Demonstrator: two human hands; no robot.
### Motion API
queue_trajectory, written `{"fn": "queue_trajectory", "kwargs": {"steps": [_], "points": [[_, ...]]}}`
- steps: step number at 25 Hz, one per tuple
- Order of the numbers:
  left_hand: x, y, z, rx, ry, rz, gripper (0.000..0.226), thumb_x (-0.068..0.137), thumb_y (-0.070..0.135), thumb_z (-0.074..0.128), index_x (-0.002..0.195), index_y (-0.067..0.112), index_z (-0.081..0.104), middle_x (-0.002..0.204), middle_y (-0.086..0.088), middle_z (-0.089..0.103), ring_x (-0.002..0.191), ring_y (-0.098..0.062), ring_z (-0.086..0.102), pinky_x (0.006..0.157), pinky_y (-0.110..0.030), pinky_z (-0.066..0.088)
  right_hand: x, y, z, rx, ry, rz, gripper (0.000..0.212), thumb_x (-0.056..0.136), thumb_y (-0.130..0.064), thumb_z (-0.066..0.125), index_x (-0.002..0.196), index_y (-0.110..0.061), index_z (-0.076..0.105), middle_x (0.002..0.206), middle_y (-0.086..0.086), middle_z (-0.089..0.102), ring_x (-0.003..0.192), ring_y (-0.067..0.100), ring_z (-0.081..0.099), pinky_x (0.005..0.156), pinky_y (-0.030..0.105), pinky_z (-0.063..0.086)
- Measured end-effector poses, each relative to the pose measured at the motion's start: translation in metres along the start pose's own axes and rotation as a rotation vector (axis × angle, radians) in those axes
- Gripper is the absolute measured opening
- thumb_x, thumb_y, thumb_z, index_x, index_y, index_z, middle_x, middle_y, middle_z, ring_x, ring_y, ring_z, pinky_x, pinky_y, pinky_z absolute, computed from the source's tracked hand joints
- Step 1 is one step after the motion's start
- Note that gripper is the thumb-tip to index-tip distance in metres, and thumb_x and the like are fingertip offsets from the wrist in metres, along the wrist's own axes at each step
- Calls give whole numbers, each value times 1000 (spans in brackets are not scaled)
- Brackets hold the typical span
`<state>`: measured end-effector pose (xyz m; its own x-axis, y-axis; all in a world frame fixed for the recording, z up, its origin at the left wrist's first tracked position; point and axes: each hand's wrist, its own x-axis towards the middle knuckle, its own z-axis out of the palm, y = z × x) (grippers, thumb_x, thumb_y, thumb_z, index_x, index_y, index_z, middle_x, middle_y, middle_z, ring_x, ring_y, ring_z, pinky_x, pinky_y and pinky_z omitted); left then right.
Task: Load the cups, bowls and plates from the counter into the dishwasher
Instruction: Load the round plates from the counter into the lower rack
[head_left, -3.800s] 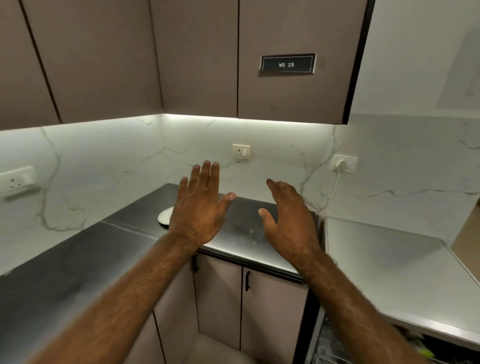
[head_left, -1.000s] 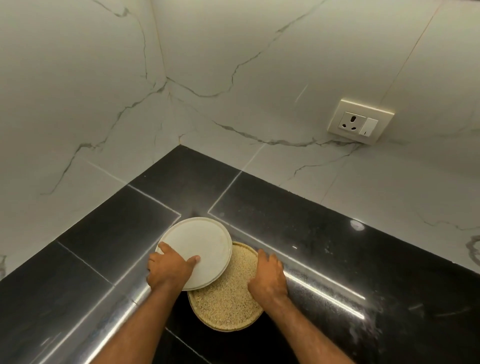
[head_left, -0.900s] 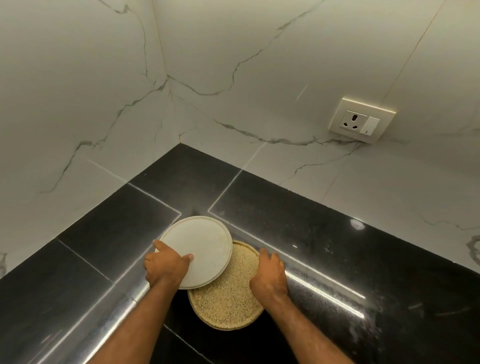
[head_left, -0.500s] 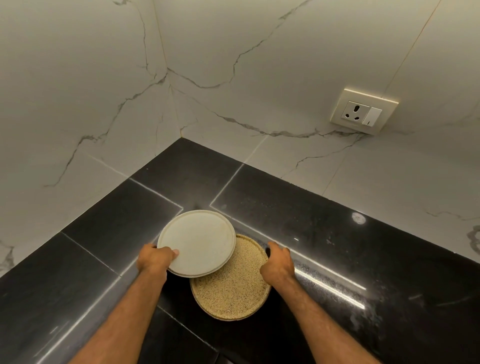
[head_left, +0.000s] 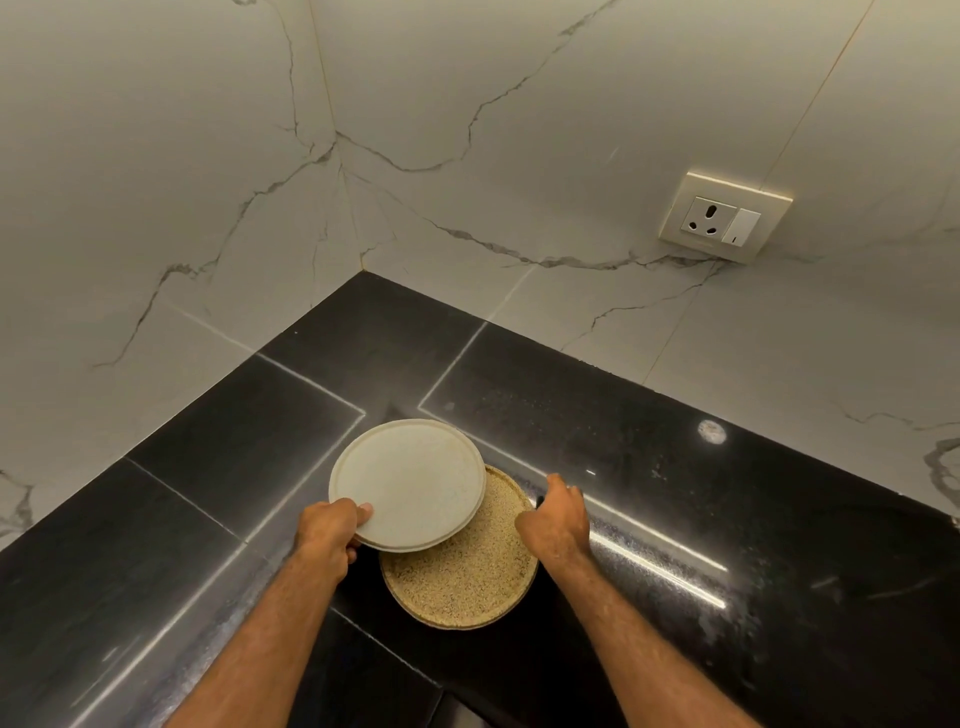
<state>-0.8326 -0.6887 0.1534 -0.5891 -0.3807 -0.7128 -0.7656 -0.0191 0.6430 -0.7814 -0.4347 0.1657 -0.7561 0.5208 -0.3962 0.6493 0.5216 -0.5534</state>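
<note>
Head view: on the black surface (head_left: 675, 493), near its corner, lay the speckled plate (head_left: 467, 582), with the white plate (head_left: 410, 483) overlapping its far-left part. The left hand (head_left: 327, 535) pinched the white plate's near rim, thumb on top, while the right hand (head_left: 556, 525) was curled against the speckled plate's right rim, though a firm hold there could not be confirmed. To separate them well, the white plate probably needed lifting clear rather than dragging, with the lower plate steadied; count: one surface, two plates, two hands.

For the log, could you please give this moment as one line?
left hand: grips white plate | right hand: grips speckled plate | place: black counter
</note>
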Motion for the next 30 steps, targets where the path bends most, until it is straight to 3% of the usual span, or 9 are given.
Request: {"fn": "queue_trajectory", "kwargs": {"steps": [4,8,12,16,22,26,30], "points": [[2,-2,1,7,4,4,14,89,4,72,97,6,61,85,-12,62,67,-21,49,52,-33,36,1,-7,2,115,-46,55,89,77,4,71,153,-20,33,146,6,39,101,15,52,56,17,43],[6,-1,-2,-11,-19,-24,17,87,5,73,100,5,63,85,-11,62,68,-21,50,52,-33,37,10,0,-10,430,-153,198,97,67,3,85,150,-19,38,145,8,48,123,28,55,94,40,54],[5,1,-6,-67,-84,-76,24,86,3,73,107,7,62,93,-11,67,74,-22,56,51,-32,40,7,-7,-27,697,-401,298,61,67,9,85,119,-5,56,113,15,67,99,31,69,89,49,59],[-14,2,-12,-162,-178,-111,19,91,-1,65,102,12,57,95,-8,66,74,-20,58,53,-31,40,-3,-9,-44,766,-616,314,45,73,8,80,115,4,64,105,20,75,96,34,74,84,44,61],[-61,3,-31,-264,-333,4,24,78,-8,53,99,1,58,78,-14,59,60,-23,53,40,-24,41,-45,4,-75,752,-350,227,19,85,4,71,103,3,65,96,17,73,89,29,73,80,41,61],[-96,-5,-32,-110,-300,177,33,77,-12,54,110,-8,56,86,-23,60,60,-30,56,39,-28,46,-74,28,-93,721,-208,155,19,86,4,70,105,5,65,102,18,72,95,29,72,78,40,62],[-139,-28,-26,46,-254,391,26,93,3,63,117,3,55,103,-21,66,79,-36,68,49,-38,57,-103,49,-110,511,-32,1,12,90,-8,68,101,-5,68,99,8,71,89,22,70,68,36,61]]}}
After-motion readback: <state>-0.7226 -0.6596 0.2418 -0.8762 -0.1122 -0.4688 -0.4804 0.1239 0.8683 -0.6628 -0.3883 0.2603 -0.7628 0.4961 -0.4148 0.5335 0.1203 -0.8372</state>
